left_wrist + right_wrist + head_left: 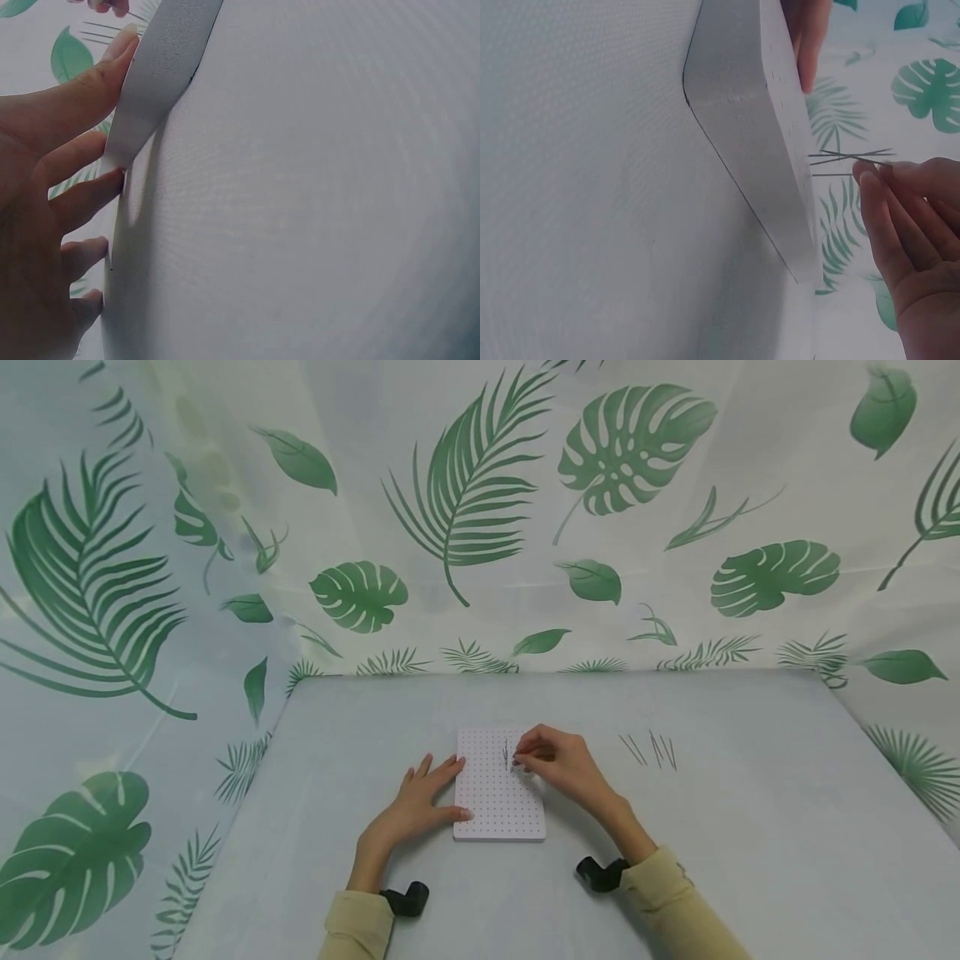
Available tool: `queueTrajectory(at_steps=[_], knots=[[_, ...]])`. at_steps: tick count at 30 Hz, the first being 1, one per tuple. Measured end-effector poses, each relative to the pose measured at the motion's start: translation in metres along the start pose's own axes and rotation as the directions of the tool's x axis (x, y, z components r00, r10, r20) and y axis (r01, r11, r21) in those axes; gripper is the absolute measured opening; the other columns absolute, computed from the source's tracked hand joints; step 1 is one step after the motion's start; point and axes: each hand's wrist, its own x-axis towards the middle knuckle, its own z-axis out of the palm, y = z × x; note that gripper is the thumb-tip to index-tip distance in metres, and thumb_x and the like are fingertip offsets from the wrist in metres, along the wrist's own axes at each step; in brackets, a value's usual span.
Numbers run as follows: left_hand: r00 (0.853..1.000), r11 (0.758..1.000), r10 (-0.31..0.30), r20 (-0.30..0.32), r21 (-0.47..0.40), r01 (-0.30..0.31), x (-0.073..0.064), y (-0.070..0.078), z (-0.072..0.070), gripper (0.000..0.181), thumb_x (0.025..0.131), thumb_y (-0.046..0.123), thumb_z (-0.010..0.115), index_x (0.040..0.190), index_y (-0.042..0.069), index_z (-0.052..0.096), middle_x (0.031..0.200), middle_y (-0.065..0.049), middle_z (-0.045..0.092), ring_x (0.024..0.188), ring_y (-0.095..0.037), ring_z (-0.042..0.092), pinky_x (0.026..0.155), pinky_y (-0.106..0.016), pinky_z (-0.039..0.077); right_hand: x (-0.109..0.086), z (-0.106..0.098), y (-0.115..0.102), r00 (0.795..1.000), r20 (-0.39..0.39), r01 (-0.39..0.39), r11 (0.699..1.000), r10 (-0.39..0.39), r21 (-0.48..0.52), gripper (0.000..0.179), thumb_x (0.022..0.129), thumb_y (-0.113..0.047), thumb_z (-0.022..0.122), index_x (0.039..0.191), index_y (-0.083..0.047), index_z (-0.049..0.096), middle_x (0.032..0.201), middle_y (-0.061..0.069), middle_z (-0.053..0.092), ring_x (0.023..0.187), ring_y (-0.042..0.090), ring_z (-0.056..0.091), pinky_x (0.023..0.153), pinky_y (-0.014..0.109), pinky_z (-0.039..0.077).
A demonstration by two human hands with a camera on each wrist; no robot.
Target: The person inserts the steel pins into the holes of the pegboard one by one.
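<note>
A white pegboard with rows of small holes lies on the table. Several thin dark metal pins stand up from its upper part. My left hand rests along the board's left edge, fingers spread and thumb on the top face; in the left wrist view the thumb touches the board's side and rim. Over the upper right of the board, my right hand pinches a thin dark pin between thumb and fingertips. Whether that pin's lower end sits in a hole is too fine to tell.
Several loose pins lie on the table to the right of the board. Behind the table hangs a pale curtain with green leaf prints. Black wrist cameras stick out from both wrists.
</note>
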Motion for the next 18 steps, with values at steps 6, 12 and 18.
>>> queueTrajectory(at_steps=[6, 12, 18], knots=[[1.000, 1.000, 0.001, 0.000, -0.004, -0.001, 0.000, 0.000, 0.000, 0.083, 0.090, 0.039, 0.079, 0.159, 0.013, 0.040, 0.166, -0.012, 0.036, 0.159, -0.043, 0.008, 0.127, -0.065, 0.002, 0.002, 0.003, -0.002, 1.000, 0.009, 0.010, 1.000, -0.010, -0.013, 0.014, 0.090, -0.006, 0.077, 0.101, -0.012, 0.071, 0.096, 0.001, 0.076, 0.085, 0.012, 0.073, 0.077, 0.024, 0.061], [1.000, 1.000, 0.012, -0.005, -0.002, -0.012, 0.000, -0.002, 0.000, 0.083, 0.090, 0.038, 0.079, 0.159, 0.013, 0.041, 0.166, -0.012, 0.036, 0.159, -0.044, 0.009, 0.126, -0.066, 0.003, 0.003, 0.007, -0.002, 1.000, 0.019, 0.023, 0.999, -0.022, -0.035, 0.014, 0.090, -0.005, 0.077, 0.100, -0.011, 0.071, 0.097, 0.001, 0.075, 0.085, 0.012, 0.073, 0.079, 0.029, 0.062], [1.000, 1.000, 0.011, -0.005, -0.007, -0.011, 0.000, -0.001, 0.000, 0.083, 0.090, 0.039, 0.078, 0.159, 0.013, 0.041, 0.166, -0.012, 0.036, 0.159, -0.044, 0.009, 0.126, -0.066, 0.002, 0.003, 0.011, 0.000, 0.997, 0.038, 0.071, 0.997, -0.069, -0.042, 0.015, 0.090, -0.003, 0.077, 0.101, -0.011, 0.071, 0.096, 0.001, 0.075, 0.084, 0.012, 0.072, 0.080, 0.029, 0.062]])
